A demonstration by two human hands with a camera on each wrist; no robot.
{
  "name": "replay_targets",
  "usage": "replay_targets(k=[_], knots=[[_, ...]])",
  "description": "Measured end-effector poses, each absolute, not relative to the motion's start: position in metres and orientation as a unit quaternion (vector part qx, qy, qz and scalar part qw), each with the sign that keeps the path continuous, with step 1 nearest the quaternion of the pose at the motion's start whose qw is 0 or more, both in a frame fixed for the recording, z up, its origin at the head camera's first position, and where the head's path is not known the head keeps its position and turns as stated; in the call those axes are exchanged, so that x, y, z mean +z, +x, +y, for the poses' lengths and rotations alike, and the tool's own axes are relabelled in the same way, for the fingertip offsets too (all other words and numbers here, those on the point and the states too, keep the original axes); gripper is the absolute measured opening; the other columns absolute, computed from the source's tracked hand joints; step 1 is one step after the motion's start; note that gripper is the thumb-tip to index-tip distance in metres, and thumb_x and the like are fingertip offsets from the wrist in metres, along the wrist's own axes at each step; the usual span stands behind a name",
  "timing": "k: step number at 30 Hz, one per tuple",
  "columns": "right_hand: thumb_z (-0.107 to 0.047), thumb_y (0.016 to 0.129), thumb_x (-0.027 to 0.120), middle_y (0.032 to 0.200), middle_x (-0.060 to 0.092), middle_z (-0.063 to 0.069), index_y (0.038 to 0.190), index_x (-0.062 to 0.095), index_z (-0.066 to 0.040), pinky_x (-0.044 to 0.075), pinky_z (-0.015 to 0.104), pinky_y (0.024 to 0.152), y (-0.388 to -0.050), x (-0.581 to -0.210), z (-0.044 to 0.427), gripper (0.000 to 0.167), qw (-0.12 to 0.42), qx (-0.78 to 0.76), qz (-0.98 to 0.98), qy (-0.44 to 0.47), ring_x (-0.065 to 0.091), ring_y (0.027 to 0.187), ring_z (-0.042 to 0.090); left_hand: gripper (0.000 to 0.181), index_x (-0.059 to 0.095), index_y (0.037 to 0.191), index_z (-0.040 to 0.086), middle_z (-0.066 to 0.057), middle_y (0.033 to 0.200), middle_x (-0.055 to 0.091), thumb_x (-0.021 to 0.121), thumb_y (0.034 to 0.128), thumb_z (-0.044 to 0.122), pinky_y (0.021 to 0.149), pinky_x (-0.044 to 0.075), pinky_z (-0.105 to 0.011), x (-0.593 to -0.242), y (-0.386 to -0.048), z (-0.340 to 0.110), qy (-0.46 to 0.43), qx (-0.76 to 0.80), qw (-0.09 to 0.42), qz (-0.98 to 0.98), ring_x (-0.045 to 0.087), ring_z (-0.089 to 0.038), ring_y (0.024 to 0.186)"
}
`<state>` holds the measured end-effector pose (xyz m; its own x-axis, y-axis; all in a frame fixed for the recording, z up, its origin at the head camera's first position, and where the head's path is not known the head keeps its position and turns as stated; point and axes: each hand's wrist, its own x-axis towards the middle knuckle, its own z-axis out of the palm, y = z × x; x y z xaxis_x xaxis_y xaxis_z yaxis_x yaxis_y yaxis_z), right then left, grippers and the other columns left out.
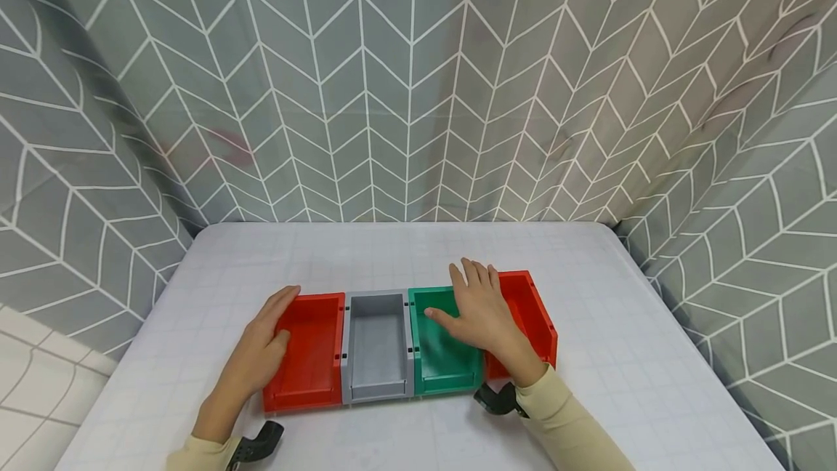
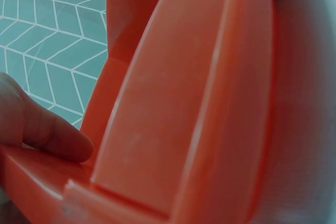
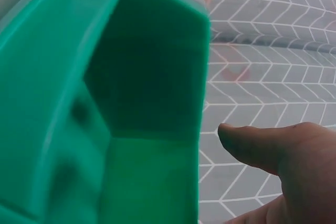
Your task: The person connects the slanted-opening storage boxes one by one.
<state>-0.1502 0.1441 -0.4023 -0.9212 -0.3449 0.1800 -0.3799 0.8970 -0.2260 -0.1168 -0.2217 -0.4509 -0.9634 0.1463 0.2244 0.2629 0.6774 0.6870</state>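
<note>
Four open bins stand side by side in the head view: a left red bin, a grey bin, a green bin and a right red bin. The right red bin sits at an angle to the others. My left hand holds the left wall of the left red bin. In the left wrist view its thumb lies inside the wall, while the other fingers are mostly hidden. Above the green and right red bins, my right hand is spread, holding nothing.
The bins stand on a table with a white cloth. Grey patterned curtains rise behind and on both sides. Black wrist devices sit under both wrists, the right one close to the green bin's front corner.
</note>
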Motion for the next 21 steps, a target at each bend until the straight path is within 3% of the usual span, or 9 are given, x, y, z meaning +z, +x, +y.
replay_targets(k=[21], knots=[[-0.051, 0.091, 0.073, 0.153, 0.042, 0.028, 0.149, 0.047, 0.008, 0.017, 0.066, 0.120, -0.1499, -0.4091, 0.1444, 0.086, 0.089, 0.135, -0.969, 0.184, 0.038, 0.141, 0.046, 0.069, 0.038, 0.158, 0.000, -0.024, 0.160, 0.036, 0.053, 0.0912, -0.012, 0.105, 0.040, -0.067, -0.4496, -0.1164, -0.2208, -0.111, -0.387, 0.077, -0.912, 0.039, -0.048, 0.141]])
